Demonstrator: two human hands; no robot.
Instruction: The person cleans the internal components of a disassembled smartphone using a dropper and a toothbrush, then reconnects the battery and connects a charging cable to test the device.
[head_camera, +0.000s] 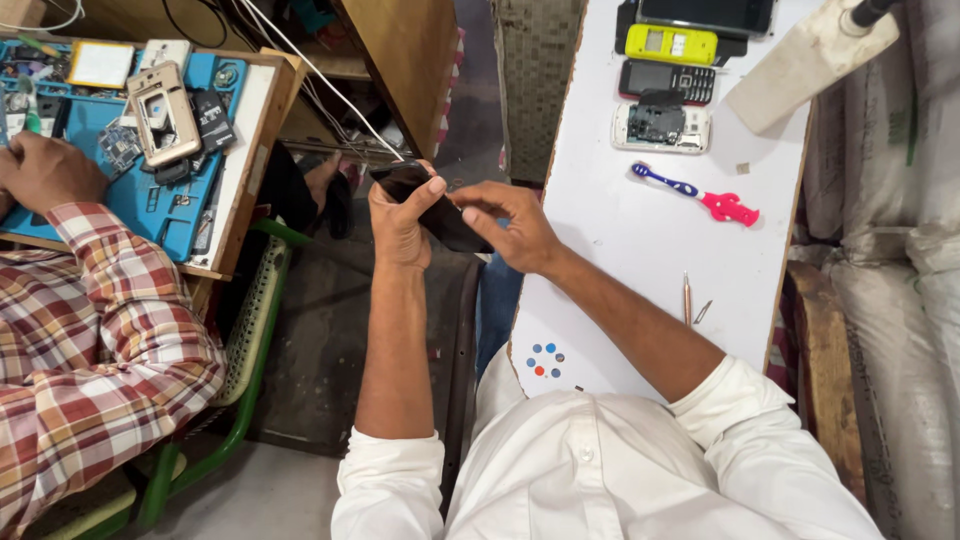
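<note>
Black phone (440, 212) held off the table's edge over the floor gap, my left hand (398, 222) clamped around it, right hand (508, 228) fingertips pinched at its upper edge, white table (640, 250) just right.

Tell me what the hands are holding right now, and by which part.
A black phone: the left hand wraps its upper end, and the right hand has its fingers at the side edge.

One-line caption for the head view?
Both hands, left hand and right hand, hold a black phone beside a white table.
</note>
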